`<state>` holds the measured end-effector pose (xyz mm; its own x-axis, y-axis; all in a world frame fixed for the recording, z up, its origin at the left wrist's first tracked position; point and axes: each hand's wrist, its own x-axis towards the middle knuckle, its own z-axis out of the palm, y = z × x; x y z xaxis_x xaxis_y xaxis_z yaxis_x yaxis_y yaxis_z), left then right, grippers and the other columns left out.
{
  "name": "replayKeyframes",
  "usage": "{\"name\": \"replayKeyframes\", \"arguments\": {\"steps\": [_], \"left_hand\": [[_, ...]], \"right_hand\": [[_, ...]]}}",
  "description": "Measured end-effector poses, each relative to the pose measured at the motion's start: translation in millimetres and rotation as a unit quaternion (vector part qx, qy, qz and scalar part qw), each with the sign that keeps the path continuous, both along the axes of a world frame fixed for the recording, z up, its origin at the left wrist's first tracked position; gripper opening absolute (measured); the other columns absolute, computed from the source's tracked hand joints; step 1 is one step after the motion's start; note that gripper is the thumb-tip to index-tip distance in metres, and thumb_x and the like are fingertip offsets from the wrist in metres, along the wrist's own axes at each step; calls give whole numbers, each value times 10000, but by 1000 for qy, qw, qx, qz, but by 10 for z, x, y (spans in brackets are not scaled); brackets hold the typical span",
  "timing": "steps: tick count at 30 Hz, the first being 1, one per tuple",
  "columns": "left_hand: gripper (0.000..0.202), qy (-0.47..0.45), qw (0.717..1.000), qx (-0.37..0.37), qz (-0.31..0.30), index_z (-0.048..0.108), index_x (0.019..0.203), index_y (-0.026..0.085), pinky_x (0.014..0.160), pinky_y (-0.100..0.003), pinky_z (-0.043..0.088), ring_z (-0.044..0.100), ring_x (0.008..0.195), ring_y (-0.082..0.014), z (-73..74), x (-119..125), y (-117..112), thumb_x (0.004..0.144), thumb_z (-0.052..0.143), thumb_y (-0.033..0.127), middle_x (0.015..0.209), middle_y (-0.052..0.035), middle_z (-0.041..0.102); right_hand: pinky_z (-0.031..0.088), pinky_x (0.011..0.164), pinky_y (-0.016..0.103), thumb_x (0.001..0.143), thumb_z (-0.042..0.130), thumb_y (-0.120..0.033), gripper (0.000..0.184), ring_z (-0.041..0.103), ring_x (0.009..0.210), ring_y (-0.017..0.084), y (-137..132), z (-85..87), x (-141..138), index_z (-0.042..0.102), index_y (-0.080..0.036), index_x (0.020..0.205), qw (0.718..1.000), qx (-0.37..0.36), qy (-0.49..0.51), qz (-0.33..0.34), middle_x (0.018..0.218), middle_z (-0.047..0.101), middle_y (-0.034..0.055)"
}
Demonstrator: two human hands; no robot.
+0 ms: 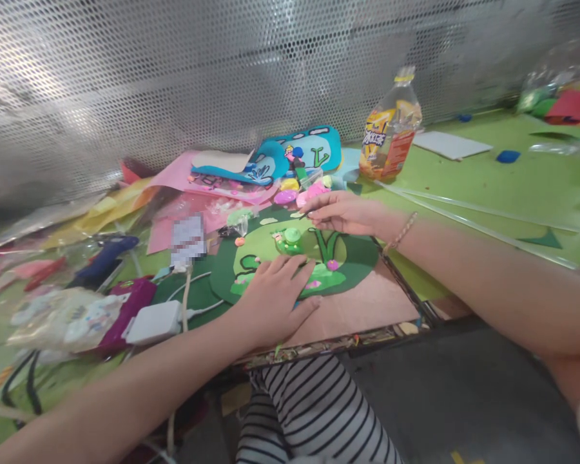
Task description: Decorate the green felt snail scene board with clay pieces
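A dark green, rounded paper picture [362,258] lies in front of me, with a light green middle and raised clay-like shapes on it. Near its centre sits a small green figure [292,238]; a green plant shape with a dark outline [327,246] stands to the right of it. My left hand [283,296] rests flat over the picture's lower part, fingers spread and hiding some of it. Above the upper right of the picture, my right hand [348,212] has its fingers pinched on what looks like a thin dark stick [303,216], mostly hidden.
Behind the picture are pink and yellow clay lumps [290,185] and blue paper pictures [326,145]. A drink bottle [389,132] stands back right, near a white board [452,145]. At left lie a white charger [153,322], cables and plastic bags. A perforated metal panel [222,77] rises behind.
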<state>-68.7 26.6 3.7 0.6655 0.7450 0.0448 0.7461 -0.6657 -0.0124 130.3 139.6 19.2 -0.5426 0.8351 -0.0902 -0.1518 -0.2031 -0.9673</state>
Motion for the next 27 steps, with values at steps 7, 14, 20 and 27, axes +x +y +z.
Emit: {"name": "replayKeyframes", "arguments": {"steps": [7, 14, 20, 27], "left_hand": [[578, 4, 1000, -5, 13, 335, 1389, 237, 988, -505, 329, 341, 1237, -290, -44, -12, 12, 899, 300, 542, 1393, -98, 376], [608, 3, 1000, -10, 11, 275, 1425, 256, 984, -510, 318, 337, 1230, -293, -49, -7, 18, 898, 278, 558, 1387, -101, 371], [614, 15, 1000, -10, 11, 257, 1434, 275, 961, -503, 323, 355, 1207, -301, -33, 20, 15, 896, 265, 571, 1378, -107, 380], [618, 13, 1000, 1, 11, 281, 1423, 278, 923, -494, 349, 395, 1149, -310, -16, 51, 6, 889, 249, 588, 1332, -110, 415]], "right_hand": [[538, 619, 140, 742, 623, -6, 178, 603, 622, 55, -4, 10, 16, 676, -155, 822, 1000, 11, -14, 0, 708, 654, -1], [535, 605, 122, 755, 594, 9, 190, 610, 613, 48, -26, 30, 2, 681, -152, 808, 1000, -11, -10, -2, 697, 648, -5], [535, 608, 137, 743, 611, 1, 191, 611, 624, 59, -34, 30, -2, 691, -159, 812, 1000, -9, -12, -4, 723, 649, 3], [527, 587, 123, 728, 643, -24, 170, 601, 611, 53, -36, 22, 5, 696, -174, 789, 1000, -7, -20, 0, 730, 648, -6]]}}
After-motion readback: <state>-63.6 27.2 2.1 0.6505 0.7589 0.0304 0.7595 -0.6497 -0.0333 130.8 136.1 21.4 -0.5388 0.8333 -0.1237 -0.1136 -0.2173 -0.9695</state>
